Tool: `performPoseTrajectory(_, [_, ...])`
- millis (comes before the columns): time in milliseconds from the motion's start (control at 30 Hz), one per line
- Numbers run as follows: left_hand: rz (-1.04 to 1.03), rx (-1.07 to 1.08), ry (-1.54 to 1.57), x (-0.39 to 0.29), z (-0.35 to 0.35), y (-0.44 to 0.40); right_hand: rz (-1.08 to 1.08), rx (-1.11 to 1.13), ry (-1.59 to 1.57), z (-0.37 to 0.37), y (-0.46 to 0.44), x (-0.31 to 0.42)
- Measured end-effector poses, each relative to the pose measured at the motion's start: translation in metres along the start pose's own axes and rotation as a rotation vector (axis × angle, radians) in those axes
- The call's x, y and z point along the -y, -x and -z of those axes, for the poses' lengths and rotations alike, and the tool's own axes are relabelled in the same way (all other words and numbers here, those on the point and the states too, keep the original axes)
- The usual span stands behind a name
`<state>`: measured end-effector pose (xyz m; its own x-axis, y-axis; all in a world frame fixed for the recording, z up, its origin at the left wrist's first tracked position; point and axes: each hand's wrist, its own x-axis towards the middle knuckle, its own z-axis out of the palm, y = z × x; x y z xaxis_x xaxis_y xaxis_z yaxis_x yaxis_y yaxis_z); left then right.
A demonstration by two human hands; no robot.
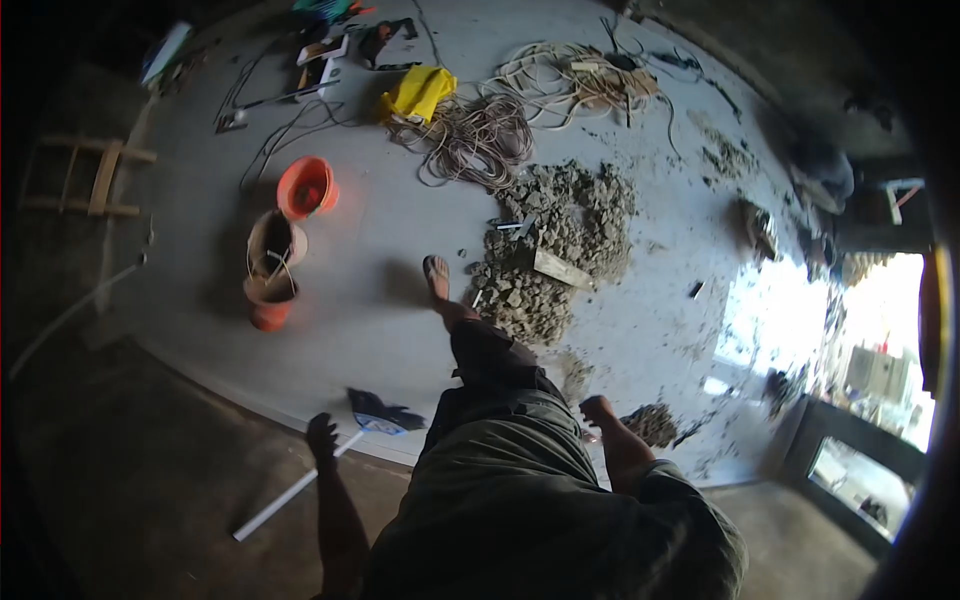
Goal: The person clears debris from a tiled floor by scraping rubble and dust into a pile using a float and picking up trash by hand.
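My left hand hangs over the floor with its fingers loosely apart, holding nothing. Beneath it lies a broom with a white handle and a dark, spread head; the handle passes behind my wrist. On the other side, my right hand hangs by my body, its fingers a little bent and nothing visible in them. Close to that hand is a small heap of grey rubble on the floor. My sandalled foot is stepped forward beside a larger rubble heap.
Orange buckets stand to the left. A wooden board lies on the rubble. Coiled hoses, a yellow bag and cables lie farther off. A wooden ladder-like frame is far left. Bright light enters through an opening at right.
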<state>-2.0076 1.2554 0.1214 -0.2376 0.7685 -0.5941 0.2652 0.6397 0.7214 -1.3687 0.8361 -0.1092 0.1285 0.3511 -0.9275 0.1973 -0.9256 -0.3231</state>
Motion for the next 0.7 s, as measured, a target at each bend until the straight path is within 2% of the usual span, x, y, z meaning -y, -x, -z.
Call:
performPoseTrajectory(67, [-0.010,0.181,-0.143,-0.030,-0.036,-0.037,-0.101,-0.103,-0.288,-0.017,0.000,0.107])
performPoseTrajectory(100, [-0.214,0.278,-0.308,-0.019,-0.044,-0.067,-0.170,-0.079,-0.179,-0.012,-0.001,0.178])
performPoseTrajectory(133, [-0.415,0.376,-0.470,-0.035,-0.059,-0.085,0.017,-0.082,0.068,-0.019,-0.038,0.200])
performPoseTrajectory(167, [-0.233,0.399,-0.391,-0.049,-0.067,-0.095,0.202,-0.086,0.318,-0.023,-0.074,0.222])
performPoseTrajectory(200, [-0.047,0.416,-0.306,-0.089,-0.092,-0.092,0.112,-0.155,0.326,-0.016,-0.097,0.261])
performPoseTrajectory(267, [-0.157,0.512,-0.586,-0.125,-0.118,-0.128,-0.017,-0.331,0.319,-0.008,-0.125,0.338])
performPoseTrajectory(300, [-0.212,0.562,-0.723,-0.143,-0.129,-0.146,0.056,-0.293,0.230,0.024,-0.095,0.409])
performPoseTrajectory(333, [-0.543,0.605,-0.877,-0.174,-0.145,-0.165,0.209,-0.526,0.086,0.022,-0.116,0.422])
performPoseTrajectory(367, [-0.478,0.569,-0.906,-0.214,-0.164,-0.178,0.281,-0.518,0.210,0.030,-0.139,0.444])
performPoseTrajectory(400, [-0.424,0.526,-0.928,-0.248,-0.186,-0.194,0.233,-0.436,0.199,0.038,-0.158,0.457])
performPoseTrajectory(467, [-0.399,0.496,-0.820,-0.287,-0.212,-0.246,0.257,-0.544,-0.199,0.073,-0.105,0.527])
performPoseTrajectory(500, [-0.465,0.516,-0.841,-0.308,-0.228,-0.269,0.217,-0.541,-0.210,0.072,-0.111,0.530])
performPoseTrajectory(600, [-0.440,0.751,-0.741,-0.339,-0.290,-0.346,0.020,-0.594,-0.228,0.062,-0.117,0.510])
performPoseTrajectory(667, [-0.639,0.855,-1.155,-0.370,-0.359,-0.381,-0.173,-0.668,-0.209,0.044,-0.130,0.491])
performPoseTrajectory(700, [-0.708,0.897,-1.242,-0.383,-0.400,-0.391,-0.146,-0.684,-0.196,0.027,-0.157,0.461])
